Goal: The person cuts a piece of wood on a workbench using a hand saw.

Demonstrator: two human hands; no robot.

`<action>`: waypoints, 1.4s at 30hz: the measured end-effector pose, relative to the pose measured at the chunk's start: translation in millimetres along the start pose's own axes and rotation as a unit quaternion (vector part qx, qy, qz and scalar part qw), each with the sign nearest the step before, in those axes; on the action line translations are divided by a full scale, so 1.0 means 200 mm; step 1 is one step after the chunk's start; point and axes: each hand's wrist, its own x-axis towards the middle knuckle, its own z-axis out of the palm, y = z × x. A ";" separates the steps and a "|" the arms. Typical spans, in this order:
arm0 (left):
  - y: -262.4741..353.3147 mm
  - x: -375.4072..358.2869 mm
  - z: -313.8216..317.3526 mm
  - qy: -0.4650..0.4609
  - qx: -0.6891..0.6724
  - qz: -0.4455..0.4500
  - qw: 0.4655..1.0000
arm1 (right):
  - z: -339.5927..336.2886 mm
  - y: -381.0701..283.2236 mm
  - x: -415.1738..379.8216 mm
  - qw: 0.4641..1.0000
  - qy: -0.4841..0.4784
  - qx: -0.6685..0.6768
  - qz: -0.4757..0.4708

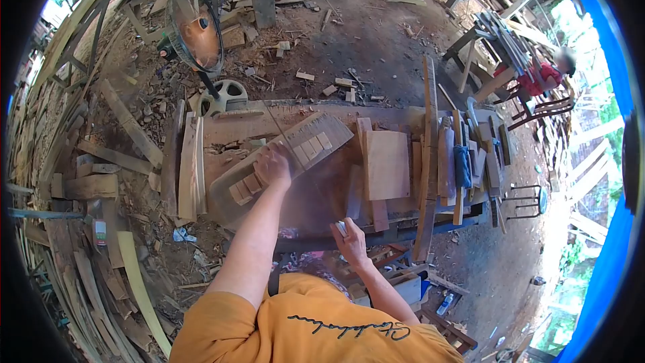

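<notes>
A long board (339, 136) lies slantwise on the workbench and carries a row of small wooden blocks (313, 148). Over the middle of this row is my left hand (273, 165), its fingers bent down on the blocks; the wood beneath the palm is hidden. More small blocks (245, 189) sit on the board just left of that hand. At the bench's near edge, my right hand (351, 245) is closed around a small whitish piece (341, 229), whose kind I cannot make out.
A standing fan (196, 30) is beyond the bench. Flat boards (388, 165) and a long upright plank (428, 161) lie across the bench's right side. Timber piles (80, 275) fill the left. Another person (541, 77) sits at far right, near a stool (537, 200).
</notes>
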 end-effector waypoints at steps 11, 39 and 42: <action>0.05 0.02 -0.09 -0.101 0.000 -0.034 0.994 | 0.06 0.00 0.05 1.000 0.004 -0.020 -0.015; -0.20 0.01 0.33 -0.063 0.022 0.000 0.998 | -0.05 -0.10 -0.01 0.997 -0.032 -0.064 0.041; -0.05 -0.01 0.03 -0.068 0.036 0.014 0.997 | 0.00 -0.13 0.07 0.996 -0.029 -0.067 0.045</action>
